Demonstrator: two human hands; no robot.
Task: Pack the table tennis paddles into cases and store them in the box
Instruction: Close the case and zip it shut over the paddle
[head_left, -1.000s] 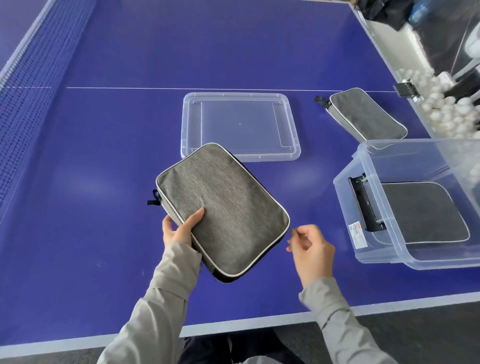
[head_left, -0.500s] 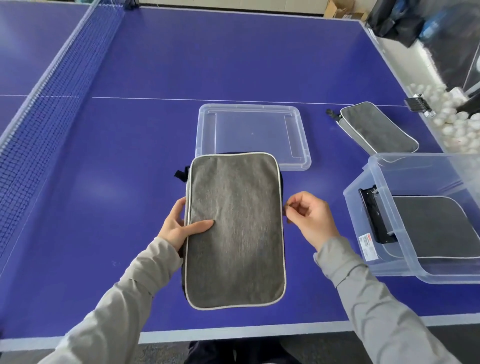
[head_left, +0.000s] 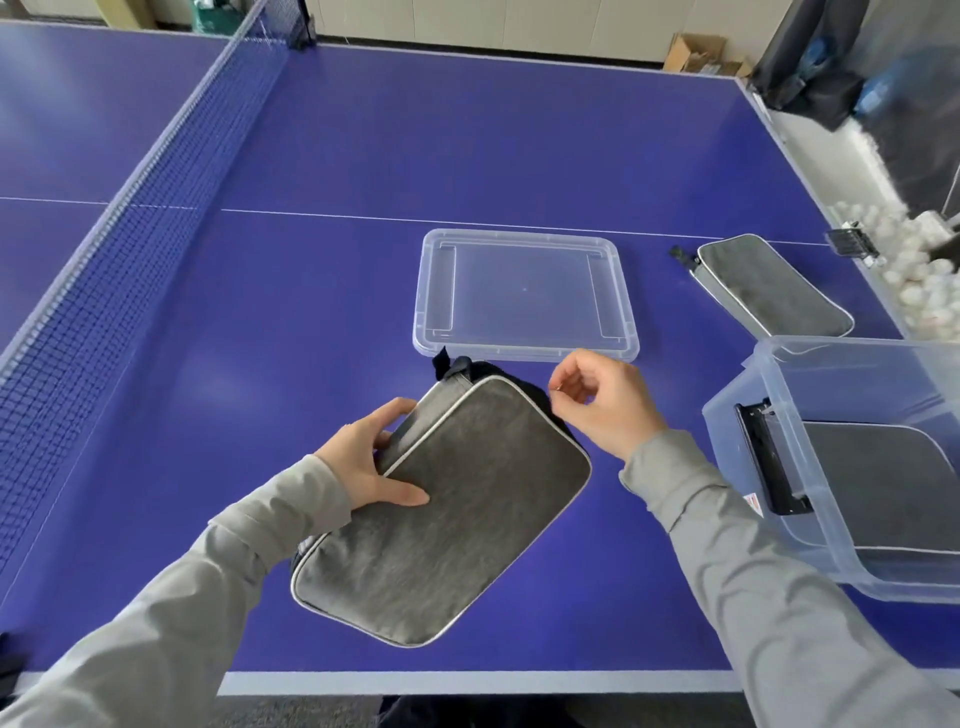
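Note:
A grey paddle case (head_left: 457, 509) with a pale piped edge lies slanted on the blue table near the front edge. My left hand (head_left: 371, 457) grips its left side, thumb on top. My right hand (head_left: 602, 402) pinches the zipper pull at the case's far right corner. A second grey case (head_left: 774, 293) lies at the right, further back. The clear plastic box (head_left: 737, 431) stands at the right edge with a third grey case (head_left: 893, 488) inside. No bare paddle is visible.
The box's clear lid (head_left: 524, 296) lies flat behind the held case. The net (head_left: 130, 234) runs along the left. A trough of white balls (head_left: 914, 280) sits beyond the table's right edge. A black clip (head_left: 852, 241) hangs on that edge.
The case has turned clockwise from straight to slanted. My right hand has travelled with the zipper pull along the case's right side to its far corner. My left hand has shifted its hold.

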